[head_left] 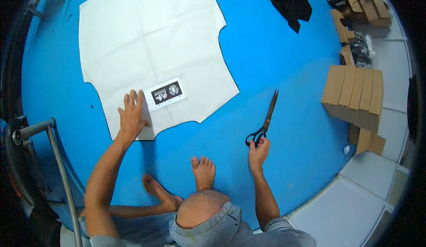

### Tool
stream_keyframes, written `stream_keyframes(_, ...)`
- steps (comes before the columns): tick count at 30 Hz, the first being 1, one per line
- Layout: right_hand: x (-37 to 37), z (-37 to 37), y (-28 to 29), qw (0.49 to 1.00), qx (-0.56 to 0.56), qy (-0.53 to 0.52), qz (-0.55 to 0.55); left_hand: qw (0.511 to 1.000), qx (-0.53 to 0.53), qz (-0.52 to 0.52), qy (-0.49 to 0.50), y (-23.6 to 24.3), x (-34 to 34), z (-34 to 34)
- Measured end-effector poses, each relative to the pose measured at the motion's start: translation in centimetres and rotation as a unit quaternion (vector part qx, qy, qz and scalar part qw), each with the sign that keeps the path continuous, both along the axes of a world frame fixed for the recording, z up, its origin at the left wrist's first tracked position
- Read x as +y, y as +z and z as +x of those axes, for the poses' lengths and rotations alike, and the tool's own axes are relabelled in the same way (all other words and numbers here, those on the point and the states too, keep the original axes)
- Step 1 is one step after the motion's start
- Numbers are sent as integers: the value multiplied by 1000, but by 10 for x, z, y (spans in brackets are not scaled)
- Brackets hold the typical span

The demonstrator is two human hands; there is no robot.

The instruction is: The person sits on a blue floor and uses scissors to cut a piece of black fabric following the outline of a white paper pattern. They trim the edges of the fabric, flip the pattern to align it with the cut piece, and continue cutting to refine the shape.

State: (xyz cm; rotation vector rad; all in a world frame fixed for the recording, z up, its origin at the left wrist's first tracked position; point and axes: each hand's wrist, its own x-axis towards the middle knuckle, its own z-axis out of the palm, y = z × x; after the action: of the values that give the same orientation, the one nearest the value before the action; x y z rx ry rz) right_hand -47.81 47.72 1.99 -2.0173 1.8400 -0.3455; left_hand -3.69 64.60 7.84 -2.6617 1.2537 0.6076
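Observation:
A large white shirt-shaped panel [117, 38], cut with neck and armhole curves, lies flat with its neck end towards me. My left hand [131, 116] rests on it near the neckline, fingers extended and holding nothing. Just right of those fingertips is a small white card with a black printed block [167, 93], lying on the panel. To the right, my right hand [258, 153] grips the black handles of a large pair of scissors [269, 113]. Their long blades point away from me, tips slightly parted, apart from the panel.
A blue surface [284, 176] spreads beneath everything, with my bare feet on it. Black cloth [288, 0] lies at the far right. Brown cardboard boxes [353, 91] line the right side near white tiles [346, 202]. A metal frame [64, 171] stands at the left.

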Motion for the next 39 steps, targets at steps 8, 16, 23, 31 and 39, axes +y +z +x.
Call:
stream_keyframes(8, -36, -5, 3, 992, 84, -50, 77, 998, 53, -40, 18, -5, -5, -5)
stream_keyframes(16, -51, 0, 19, 900, -253, -149, 322, 998, 8, -68, -2, -11, 16, 6)
stream_keyframes(23, -41, 4, 51, 788, -501, -186, 306, 995, 92, 40, -29, 22, -27, 109)
stream_keyframes(31, -132, 145, 197, 763, -500, 213, 348, 990, -34, 55, 125, 280, -10, 435)
stream_keyframes(39, -117, 406, 388, 696, -416, 491, 318, 927, -17, -292, 234, 225, 105, 373)
